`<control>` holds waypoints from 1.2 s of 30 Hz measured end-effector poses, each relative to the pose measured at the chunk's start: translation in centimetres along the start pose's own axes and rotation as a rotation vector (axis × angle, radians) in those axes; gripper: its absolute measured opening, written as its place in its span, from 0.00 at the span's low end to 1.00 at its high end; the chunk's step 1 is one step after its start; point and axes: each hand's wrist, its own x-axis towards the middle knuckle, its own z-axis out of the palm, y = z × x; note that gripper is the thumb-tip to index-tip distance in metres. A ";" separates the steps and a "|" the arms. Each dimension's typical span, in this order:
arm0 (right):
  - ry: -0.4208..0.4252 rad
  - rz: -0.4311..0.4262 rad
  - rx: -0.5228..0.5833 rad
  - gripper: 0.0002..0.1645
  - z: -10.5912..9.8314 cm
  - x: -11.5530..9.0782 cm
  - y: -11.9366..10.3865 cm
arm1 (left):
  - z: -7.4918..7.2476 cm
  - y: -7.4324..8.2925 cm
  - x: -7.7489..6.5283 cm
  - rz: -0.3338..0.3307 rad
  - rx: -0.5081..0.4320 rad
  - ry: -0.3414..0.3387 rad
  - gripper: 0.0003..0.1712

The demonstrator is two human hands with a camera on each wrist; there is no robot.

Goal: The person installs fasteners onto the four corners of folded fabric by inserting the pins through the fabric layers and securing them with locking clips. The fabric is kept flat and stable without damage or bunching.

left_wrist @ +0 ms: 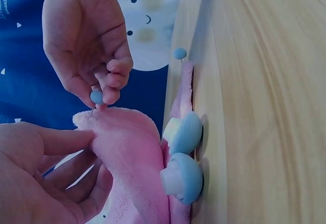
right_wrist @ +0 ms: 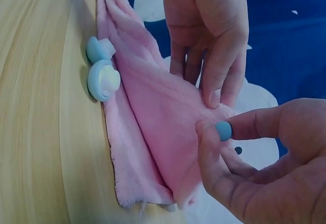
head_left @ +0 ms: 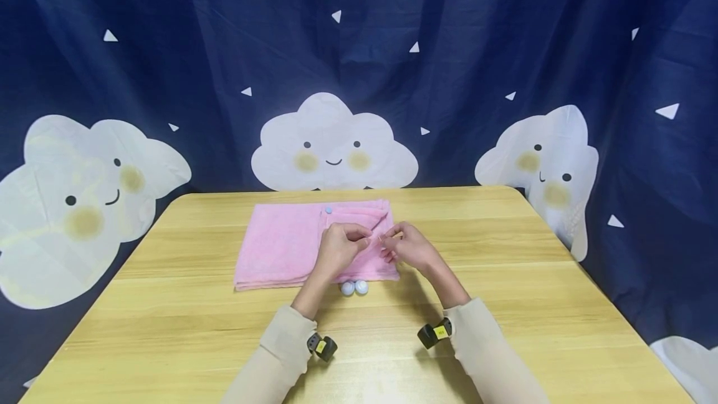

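Observation:
A folded pink cloth (head_left: 280, 239) lies on the table, one layer of it lifted toward the right side. My left hand (head_left: 336, 248) pinches the raised edge of this layer between thumb and forefinger. Facing it, my right hand (head_left: 412, 248) pinches a pin (right_wrist: 223, 131) by its round blue head. In the left wrist view the pin's thin shaft points at the raised cloth edge, its tip right at the fabric. Another blue-headed pin (left_wrist: 180, 53) stands at a far part of the cloth.
Two pale blue mushroom-shaped pieces with white stems (head_left: 354, 287) lie side by side at the cloth's near edge. The wooden table (head_left: 168, 329) reaches back to a dark blue curtain (head_left: 359, 67) printed with clouds. Each wrist wears a small black camera.

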 end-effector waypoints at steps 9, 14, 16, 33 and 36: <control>-0.048 0.006 0.083 0.12 -0.1 0.2 0.5 | 0.1 0.0 0.0 0.005 0.018 0.001 0.08; -0.068 0.051 0.157 0.13 -0.1 0.1 0.3 | 0.1 0.2 0.0 0.000 0.038 0.013 0.08; -0.084 0.068 0.178 0.13 -0.2 0.0 0.3 | 0.1 0.3 -0.1 -0.001 0.045 0.012 0.08; -0.139 0.120 0.290 0.16 -0.2 0.2 0.4 | 0.1 0.6 -0.2 0.061 0.109 0.020 0.12; -0.144 0.101 0.293 0.14 -0.2 0.1 0.3 | 0.1 0.7 -0.2 0.054 0.110 0.020 0.12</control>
